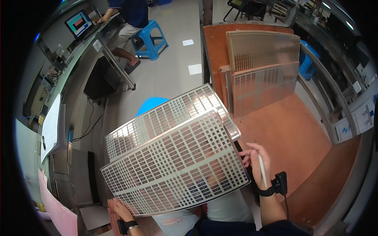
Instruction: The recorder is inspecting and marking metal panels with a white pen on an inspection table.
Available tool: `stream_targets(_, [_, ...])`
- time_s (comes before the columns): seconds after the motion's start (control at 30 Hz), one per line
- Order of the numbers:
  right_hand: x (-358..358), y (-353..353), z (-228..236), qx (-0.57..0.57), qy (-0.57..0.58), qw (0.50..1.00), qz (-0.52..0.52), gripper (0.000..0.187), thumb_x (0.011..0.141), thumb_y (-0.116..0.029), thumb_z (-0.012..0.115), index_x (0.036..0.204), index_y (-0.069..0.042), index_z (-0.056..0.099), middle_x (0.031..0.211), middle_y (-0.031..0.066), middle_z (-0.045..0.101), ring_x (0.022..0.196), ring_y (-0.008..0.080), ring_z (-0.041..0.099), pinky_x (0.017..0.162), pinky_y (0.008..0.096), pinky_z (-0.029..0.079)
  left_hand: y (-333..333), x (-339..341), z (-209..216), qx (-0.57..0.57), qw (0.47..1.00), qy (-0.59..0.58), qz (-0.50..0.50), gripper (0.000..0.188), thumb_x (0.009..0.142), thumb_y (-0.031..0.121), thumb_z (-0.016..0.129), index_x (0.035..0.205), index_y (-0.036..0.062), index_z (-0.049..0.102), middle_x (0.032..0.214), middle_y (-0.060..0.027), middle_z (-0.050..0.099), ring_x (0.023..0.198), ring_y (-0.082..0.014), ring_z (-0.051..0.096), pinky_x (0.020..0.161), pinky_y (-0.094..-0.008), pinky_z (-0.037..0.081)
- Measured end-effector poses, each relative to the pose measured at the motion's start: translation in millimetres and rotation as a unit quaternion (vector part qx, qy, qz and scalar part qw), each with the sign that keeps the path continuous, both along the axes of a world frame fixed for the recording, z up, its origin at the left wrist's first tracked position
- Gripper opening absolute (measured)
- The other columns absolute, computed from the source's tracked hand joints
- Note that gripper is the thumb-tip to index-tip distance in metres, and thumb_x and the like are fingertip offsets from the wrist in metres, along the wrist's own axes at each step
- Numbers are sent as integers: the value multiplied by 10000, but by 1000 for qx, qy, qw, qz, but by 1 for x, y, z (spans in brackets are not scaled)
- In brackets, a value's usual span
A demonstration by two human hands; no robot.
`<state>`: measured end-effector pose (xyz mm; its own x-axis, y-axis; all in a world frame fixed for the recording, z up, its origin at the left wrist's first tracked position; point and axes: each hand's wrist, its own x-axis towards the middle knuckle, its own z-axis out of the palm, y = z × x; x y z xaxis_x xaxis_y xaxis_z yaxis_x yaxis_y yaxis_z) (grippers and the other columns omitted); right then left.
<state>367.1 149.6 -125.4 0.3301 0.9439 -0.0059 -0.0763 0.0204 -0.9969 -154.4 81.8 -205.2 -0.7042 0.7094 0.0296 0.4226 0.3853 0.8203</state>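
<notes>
Head view, nearest first: at seven o'clock the left hand [124, 210] touches the lower-left corner of a rectangular, silver-and-copper panel with a grid pattern [169, 177]; its fingers are partly hidden, so I cannot tell how tightly they close. At four o'clock the right hand [256, 167] has a slim white pen-shaped stick [263, 173] tucked among its bent fingers, the fingertips at the panel's right edge. A black strapped device [279, 184] sits on that wrist. The panel slants above the person's lap at six o'clock; a second, similar gridded panel [169, 118] lies behind it, showing past its upper edge.

At eight o'clock hangs a pink sheet [57, 202]. A reddish-brown bench [283, 133] spreads at three o'clock, with upright gridded panels [265, 86] leaning at two.

Farther off, at eleven o'clock, a person in a dark-blue top [132, 13] sits on a blue plastic stool [151, 39], arm toward a lit monitor [78, 23].
</notes>
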Motion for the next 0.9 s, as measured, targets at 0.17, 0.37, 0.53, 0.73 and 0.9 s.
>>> stream_targets(0.17, [-7,11,4,-7,-51,996,72,337,953,-180,480,1228,15,477,906,85,630,779,98,570,700,219,463,-4,-19,-24,37,999,-25,-8,420,998,304,362,965,-76,539,917,-49,578,809,-114,501,742,-246,425])
stream_targets(0.37, [-11,21,9,13,-81,992,98,334,939,-175,513,1207,24,496,865,44,616,779,73,544,713,209,441,2,-11,-13,49,999,-23,-2,388,995,283,376,946,-68,534,900,-43,568,804,-116,499,727,-252,420])
stream_targets(0.53, [-15,27,3,-5,-77,990,115,323,925,-182,532,1159,40,522,898,28,599,803,72,522,741,212,426,2,1,6,68,997,17,-13,300,981,235,416,882,-20,538,843,-10,552,803,-106,501,730,-246,417])
stream_targets(0.73, [0,30,11,65,-85,991,77,277,892,-164,579,1100,18,556,945,40,594,854,76,533,734,217,440,-5,12,43,209,944,-248,-57,244,965,211,451,941,3,578,872,-7,594,809,-94,546,740,-245,445])
stream_targets(0.9, [42,30,32,118,-64,991,-5,230,926,-167,526,1100,-20,556,962,18,582,852,77,530,759,221,438,7,34,94,297,893,-331,-63,152,927,156,539,990,26,585,912,-10,616,848,-94,559,779,-256,449])
